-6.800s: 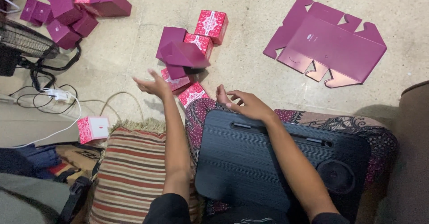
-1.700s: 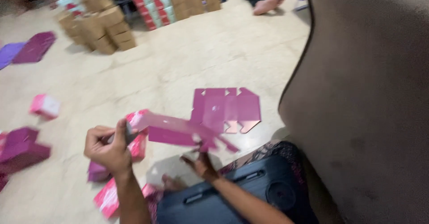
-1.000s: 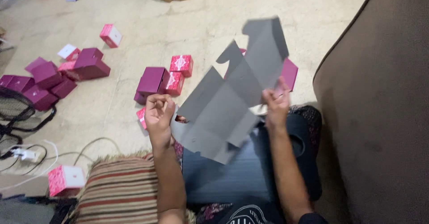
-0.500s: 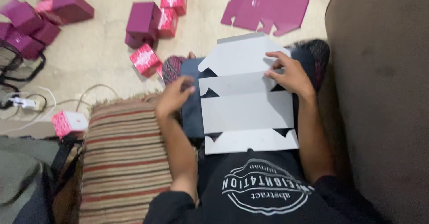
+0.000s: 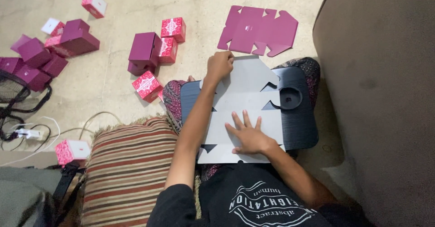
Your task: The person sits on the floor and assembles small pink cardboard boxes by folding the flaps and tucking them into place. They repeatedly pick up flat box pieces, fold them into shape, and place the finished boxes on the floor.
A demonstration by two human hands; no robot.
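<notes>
The light, bendable cardboard sheet (image 5: 247,114) is pinned flat on the lap tray (image 5: 301,123) by the spread right hand (image 5: 248,135), its far edge gripped by the closed left hand (image 5: 219,65).

Floor: folded magenta boxes (image 5: 145,50), flat magenta blank (image 5: 258,30)
Left: striped cushion (image 5: 131,168), white cables (image 5: 41,134)
Right: brown sofa (image 5: 380,95)

Lit evenly and softly from above, moderately bright; faint shadows beneath the magenta boxes (image 5: 145,50) on the floor (image 5: 113,86); sharp focus throughout, no glare, slight wide-angle stretch toward the edges
</notes>
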